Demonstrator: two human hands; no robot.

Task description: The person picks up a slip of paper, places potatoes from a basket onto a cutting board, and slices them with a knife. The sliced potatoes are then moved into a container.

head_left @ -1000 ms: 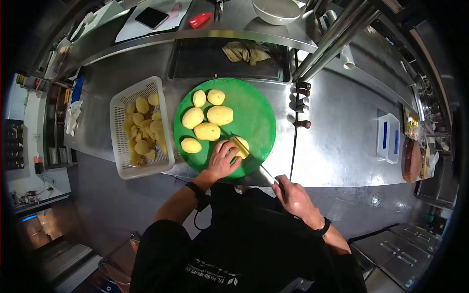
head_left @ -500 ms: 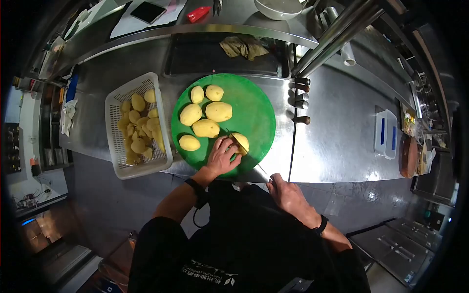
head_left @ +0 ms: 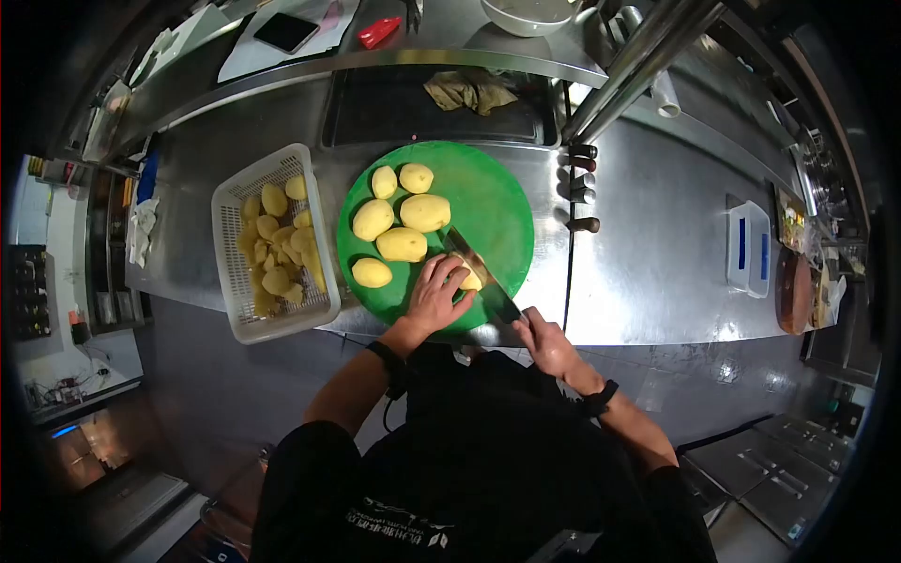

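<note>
By the front of the board (head_left: 502, 188), the right hand (head_left: 552, 355) is clamping 1 knife (head_left: 493, 291) by its handle while the left hand (head_left: 434, 298), fingers curled and slightly parted, is holding 1 potato (head_left: 472, 279), probably light, firm and slippery, best gripped by its sides, and 6 other potatoes (head_left: 425, 214) are lying beside and beyond.

The person wears a black short-sleeved shirt (head_left: 507, 450) with white lettering low in the frame. Black wristbands (head_left: 599, 399) circle both wrists.
</note>
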